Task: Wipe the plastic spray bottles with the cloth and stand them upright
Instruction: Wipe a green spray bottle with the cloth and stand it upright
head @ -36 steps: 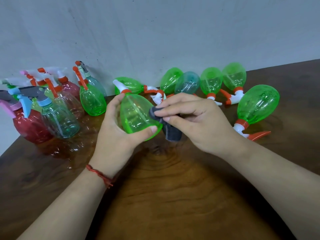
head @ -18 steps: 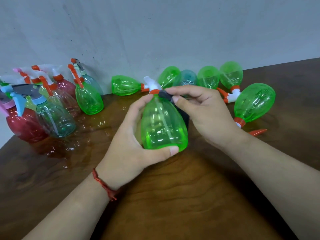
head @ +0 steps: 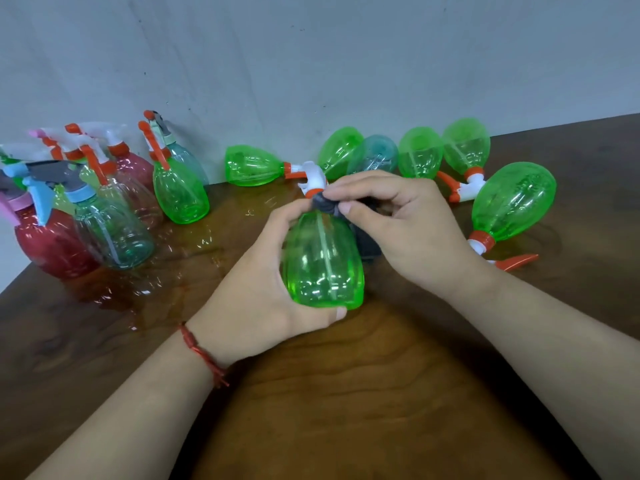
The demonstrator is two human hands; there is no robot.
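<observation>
The left hand (head: pixel 263 299) grips 1 green bottle (head: pixel 322 261); the right hand (head: pixel 415 230) pinches the dark cloth (head: pixel 325 204) against its neck. Beyond it, 6 lying bottles (head: pixel 256 164): 5 green, 1 teal. Left of it stands an upright cluster (head: pixel 180 192), count unclear. Brown wooden table (head: pixel 346 393), grey wall (head: pixel 311 64).

The left hand (head: pixel 263 292) grips a green spray bottle (head: pixel 323 265) around its body, white nozzle pointing away, while the right hand (head: pixel 408 223) pinches a dark cloth (head: pixel 325 204) against the bottle's neck. At the left of the wooden table (head: pixel 346 393), a cluster of bottles stands upright near the wall, among them a green one (head: pixel 180 188), a clear one (head: pixel 114 233) and a red one (head: pixel 48 247). Behind and right of the hands several green bottles lie on their sides, the nearest (head: pixel 512 202) just beside the right wrist.
</observation>
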